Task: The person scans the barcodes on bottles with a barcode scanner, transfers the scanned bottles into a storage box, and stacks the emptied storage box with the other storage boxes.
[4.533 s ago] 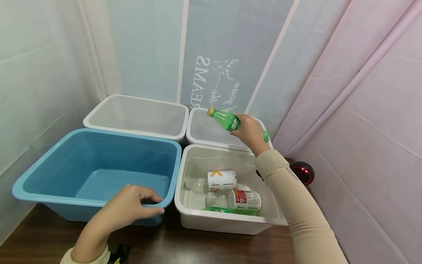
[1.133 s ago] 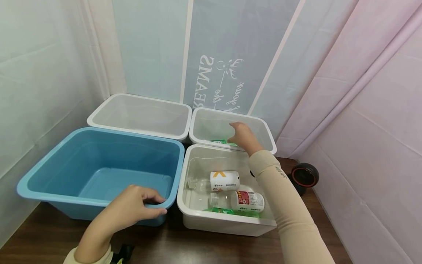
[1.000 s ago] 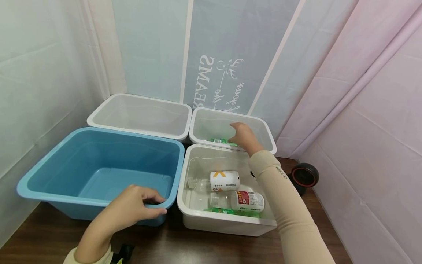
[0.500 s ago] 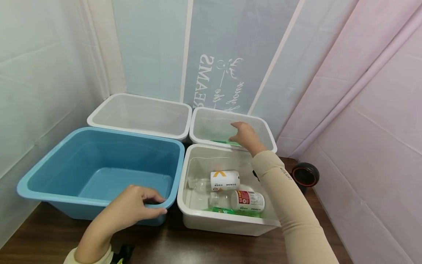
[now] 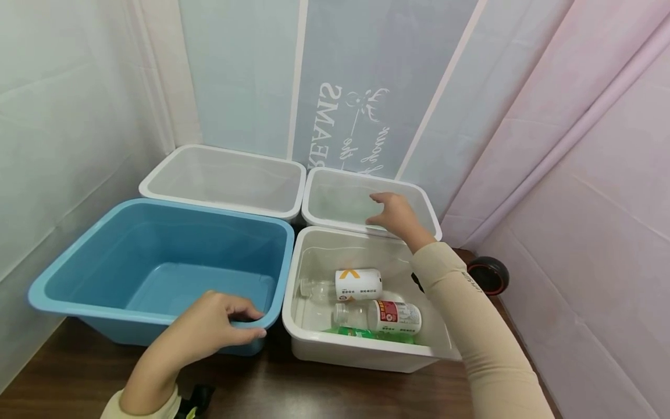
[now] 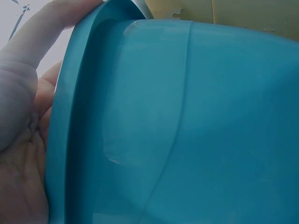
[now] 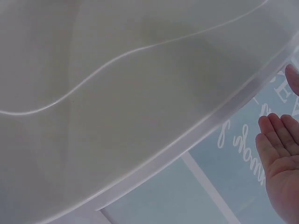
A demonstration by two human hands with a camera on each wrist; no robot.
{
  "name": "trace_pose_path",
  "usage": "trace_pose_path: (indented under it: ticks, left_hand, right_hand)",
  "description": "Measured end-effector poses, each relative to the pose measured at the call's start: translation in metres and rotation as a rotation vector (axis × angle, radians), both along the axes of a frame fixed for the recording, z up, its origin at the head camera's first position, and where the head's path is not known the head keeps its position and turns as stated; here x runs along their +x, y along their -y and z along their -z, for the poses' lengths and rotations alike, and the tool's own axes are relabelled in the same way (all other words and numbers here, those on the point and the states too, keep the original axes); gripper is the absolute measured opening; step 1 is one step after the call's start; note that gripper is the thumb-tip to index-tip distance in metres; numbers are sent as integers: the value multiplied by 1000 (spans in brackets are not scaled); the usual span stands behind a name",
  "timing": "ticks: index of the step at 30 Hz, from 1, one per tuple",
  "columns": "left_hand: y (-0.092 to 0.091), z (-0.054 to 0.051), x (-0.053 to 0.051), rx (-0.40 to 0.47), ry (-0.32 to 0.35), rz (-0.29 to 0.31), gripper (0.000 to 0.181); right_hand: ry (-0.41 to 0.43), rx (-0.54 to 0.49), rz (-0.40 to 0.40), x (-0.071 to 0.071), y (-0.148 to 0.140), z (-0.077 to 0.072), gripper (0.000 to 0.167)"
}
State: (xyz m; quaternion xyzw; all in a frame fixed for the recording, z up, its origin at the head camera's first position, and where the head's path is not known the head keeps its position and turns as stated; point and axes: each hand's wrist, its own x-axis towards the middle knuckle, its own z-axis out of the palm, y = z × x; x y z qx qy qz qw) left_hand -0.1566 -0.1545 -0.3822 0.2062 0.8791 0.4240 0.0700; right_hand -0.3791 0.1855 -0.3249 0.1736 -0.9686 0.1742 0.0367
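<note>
My left hand holds the front right corner of the blue tub, fingers over the rim and thumb outside. In the left wrist view the thumb lies along the tub's rim. My right hand hovers over the back right white bin with thumb and fingers apart, holding nothing. The right wrist view shows that hand with straight fingers, above the bin's rim. The green bottle dropped in that bin is almost wholly hidden behind its near rim.
In the front right white bin lie a clear bottle with a white label, one with a red and white label, and green bottle plastic. Another white bin stands behind the tub. A black round device sits at right.
My right hand held a green bottle with a yellow cap, then let go of it in the back right bin. It has since shifted slightly right. The left hand has stayed on the rim.
</note>
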Motion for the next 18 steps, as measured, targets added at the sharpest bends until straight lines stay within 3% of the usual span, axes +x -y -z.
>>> trace_pose_path:
  ticks: [12,18]
  left_hand:
    - [0,0,1,3,5,-4,25]
    - [0,-1,0,-17,-9,-9,27]
  right_hand:
    - [-4,0,-55,18,18,-1,64]
    - [-65,-16,-108,28,24,1,61]
